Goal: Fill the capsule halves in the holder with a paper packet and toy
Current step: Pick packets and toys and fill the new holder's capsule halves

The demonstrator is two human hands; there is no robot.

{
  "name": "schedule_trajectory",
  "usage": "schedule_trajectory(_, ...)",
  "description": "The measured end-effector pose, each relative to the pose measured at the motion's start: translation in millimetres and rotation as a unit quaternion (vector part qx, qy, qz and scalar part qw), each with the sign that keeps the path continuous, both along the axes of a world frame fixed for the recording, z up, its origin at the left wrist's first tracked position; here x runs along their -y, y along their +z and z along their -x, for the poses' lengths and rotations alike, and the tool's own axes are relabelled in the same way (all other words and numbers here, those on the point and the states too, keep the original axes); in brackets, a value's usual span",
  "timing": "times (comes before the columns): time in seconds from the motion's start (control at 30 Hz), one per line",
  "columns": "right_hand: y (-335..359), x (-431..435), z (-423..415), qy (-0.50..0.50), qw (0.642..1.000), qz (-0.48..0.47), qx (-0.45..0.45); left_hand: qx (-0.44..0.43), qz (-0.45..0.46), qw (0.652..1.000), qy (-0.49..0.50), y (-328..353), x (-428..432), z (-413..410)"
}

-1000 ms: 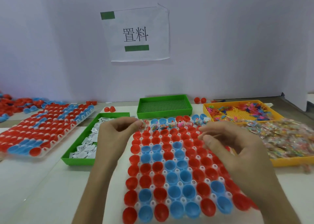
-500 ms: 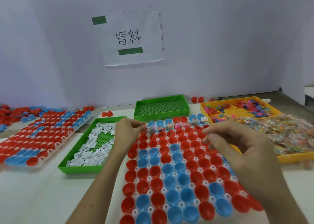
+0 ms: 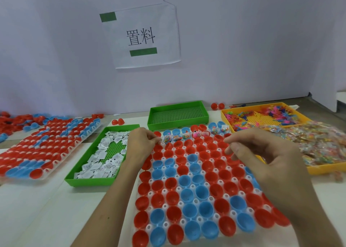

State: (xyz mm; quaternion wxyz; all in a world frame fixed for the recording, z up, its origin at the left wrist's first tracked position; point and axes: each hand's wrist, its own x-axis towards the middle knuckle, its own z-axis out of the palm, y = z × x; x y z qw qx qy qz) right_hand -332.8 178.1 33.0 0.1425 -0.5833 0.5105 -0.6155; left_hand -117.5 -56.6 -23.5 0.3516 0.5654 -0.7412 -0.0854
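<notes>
Left hand point(image 3: 139, 143) perhaps pinches packet point(image 3: 159, 141) over near-to-far holder point(image 3: 164, 191); right hand point(image 3: 265, 164) curled, hold unclear.

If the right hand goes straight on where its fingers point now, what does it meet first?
Its fingers point left over the holder, so probably the left hand, though depth is unclear.

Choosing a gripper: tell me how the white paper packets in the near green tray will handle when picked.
The paper packets look small, flat and thin, so probably light and bendy. They overlap in the green tray, so a pinch may lift several.
</notes>
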Motion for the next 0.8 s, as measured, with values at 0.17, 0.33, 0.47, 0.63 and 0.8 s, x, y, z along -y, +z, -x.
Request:
schedule_trajectory(0.17,-0.7,-1.9,-0.4,-0.003,1.0,0.001,-0.006,0.041,-0.023,0.999,-0.009,2.2,4.8,0.8)
schedule_trajectory(0.33,1.3,-1.4,2.0,-0.004,1.0,0.004,0.0,0.014,-0.034,0.999,-0.019,3.0,7.3,-3.6)
schedule_trajectory(0.47,-0.4,-0.3,4.4,-0.008,1.0,-0.001,-0.008,0.006,-0.028,0.999,-0.025,4.8,10.8,-6.3)
schedule_trajectory(0.63,-2.8,1.1,3.7,-0.003,1.0,-0.008,-0.005,0.042,-0.004,0.998,-0.046,3.4,10.5,-7.3)
schedule_trajectory(0.8,-3.5,0.0,5.0,-0.005,1.0,-0.009,-0.017,0.075,-0.009,0.994,-0.075,2.0,8.7,-7.3)
